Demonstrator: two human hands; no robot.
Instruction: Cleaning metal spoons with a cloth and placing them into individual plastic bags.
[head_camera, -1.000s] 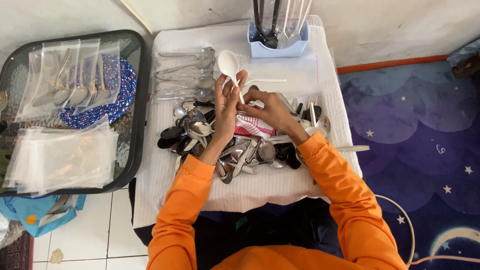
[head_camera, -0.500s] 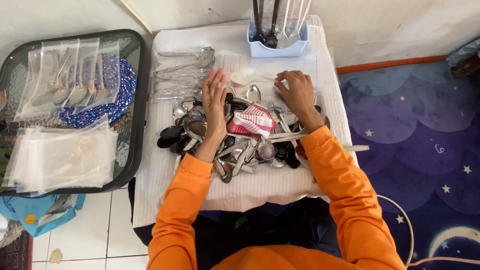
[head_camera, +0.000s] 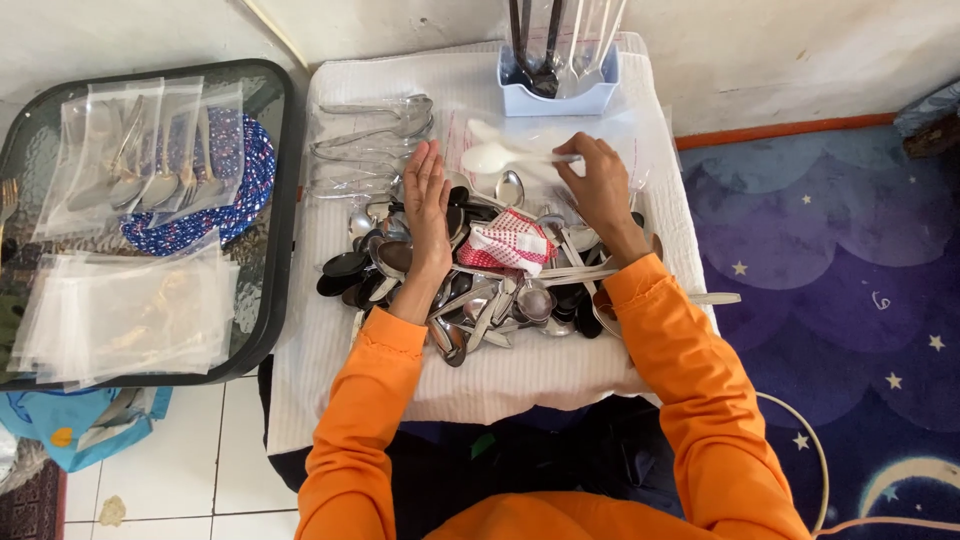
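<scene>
My right hand (head_camera: 600, 185) grips the handle of a white plastic spoon (head_camera: 495, 157), laid flat beside another white spoon (head_camera: 485, 130) on a white-covered table (head_camera: 500, 385). My left hand (head_camera: 427, 205) is open, fingers straight, hovering above a heap of metal and dark spoons (head_camera: 470, 290). A red-and-white checked cloth (head_camera: 510, 240) lies on the heap between my hands.
A row of metal spoons (head_camera: 370, 140) lies at the table's far left. A pale blue holder (head_camera: 558, 85) with cutlery stands at the back. A glass side table (head_camera: 265, 210) on the left carries bagged cutlery (head_camera: 140, 150) and a stack of clear bags (head_camera: 120, 315).
The white spoon held up between both hands a second ago now lies flat at the far side. My hands moved apart; the left opened over the heap.
</scene>
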